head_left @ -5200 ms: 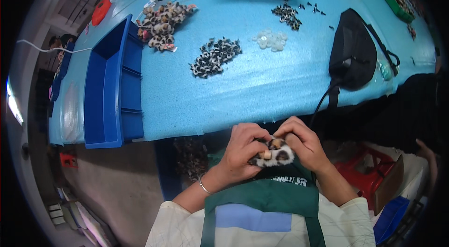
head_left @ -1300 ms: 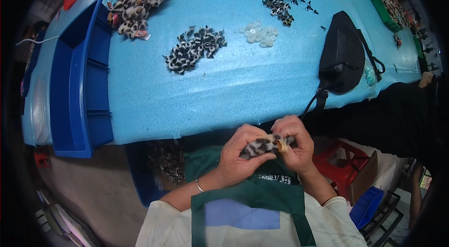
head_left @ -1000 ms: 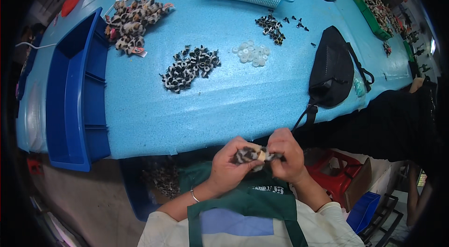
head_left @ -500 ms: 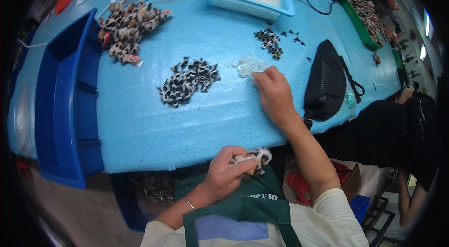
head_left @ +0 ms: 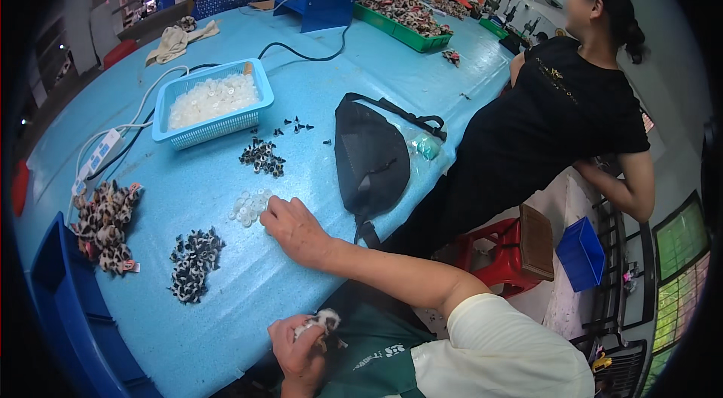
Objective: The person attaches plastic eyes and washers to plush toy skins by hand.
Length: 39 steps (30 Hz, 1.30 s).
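Note:
My left hand (head_left: 296,356) is closed around a small spotted plush piece (head_left: 327,318), white, brown and black, just off the table's near edge. My right hand (head_left: 297,234) rests at the edge of a small pile of clear plastic discs (head_left: 245,208). Its fingers are pinched together, and whatever they hold is hidden. Beyond the discs lie small black pegs (head_left: 261,158) with flat heads. To the left sits a heap of small black-and-white pieces (head_left: 194,262). Farther left, spotted plush toys (head_left: 107,221) with tags are piled up.
A light-blue basket (head_left: 211,129) of clear discs stands behind the piles. A black bag (head_left: 369,157) lies right of my hand, and a dark-blue bin (head_left: 75,315) is at left. Cables and a power strip (head_left: 102,153) run along the left. A person in black (head_left: 557,112) stands at right.
The view has swung to the right and up, bringing other people and a blue machine into sight. My right hand stays at the clear discs; my left still grips the plush piece.

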### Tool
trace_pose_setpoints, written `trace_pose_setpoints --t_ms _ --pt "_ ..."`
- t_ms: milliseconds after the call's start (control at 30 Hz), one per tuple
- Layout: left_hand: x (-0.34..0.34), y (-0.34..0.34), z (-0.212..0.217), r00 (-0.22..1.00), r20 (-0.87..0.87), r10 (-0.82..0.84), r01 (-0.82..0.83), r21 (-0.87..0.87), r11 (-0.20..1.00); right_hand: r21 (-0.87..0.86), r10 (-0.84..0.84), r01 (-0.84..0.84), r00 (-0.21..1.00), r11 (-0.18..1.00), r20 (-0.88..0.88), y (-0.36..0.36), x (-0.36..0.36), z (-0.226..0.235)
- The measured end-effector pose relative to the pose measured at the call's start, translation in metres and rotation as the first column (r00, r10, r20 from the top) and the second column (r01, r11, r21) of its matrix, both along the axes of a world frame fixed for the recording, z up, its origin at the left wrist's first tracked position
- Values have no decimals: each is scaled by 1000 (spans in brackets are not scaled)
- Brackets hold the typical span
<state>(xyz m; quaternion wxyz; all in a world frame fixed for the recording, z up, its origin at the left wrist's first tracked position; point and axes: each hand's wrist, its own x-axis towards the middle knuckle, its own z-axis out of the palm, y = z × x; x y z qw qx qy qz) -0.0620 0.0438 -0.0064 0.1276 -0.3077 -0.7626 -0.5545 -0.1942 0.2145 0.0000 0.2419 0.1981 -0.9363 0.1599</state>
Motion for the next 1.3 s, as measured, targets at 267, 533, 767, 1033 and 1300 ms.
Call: trace_pose_setpoints --t_ms 267,533,767,1033,1300 --pt "10 -14 -3 998 -28 57 -57 -32 998 -422 183 -106 972 900 145 -11 49 6" --pt "25 4 -3 985 167 40 -75 209 975 -803 507 164 699 573 505 -7 128 26" --pt "29 12 2 969 237 69 -107 154 982 -843 543 213 682 493 490 4 144 22" --pt "29 13 0 987 162 -3 -2 28 1000 -798 402 267 750 541 524 8 161 12" --pt "26 18 0 975 219 29 -60 136 989 -818 453 135 777 559 437 13 164 13"
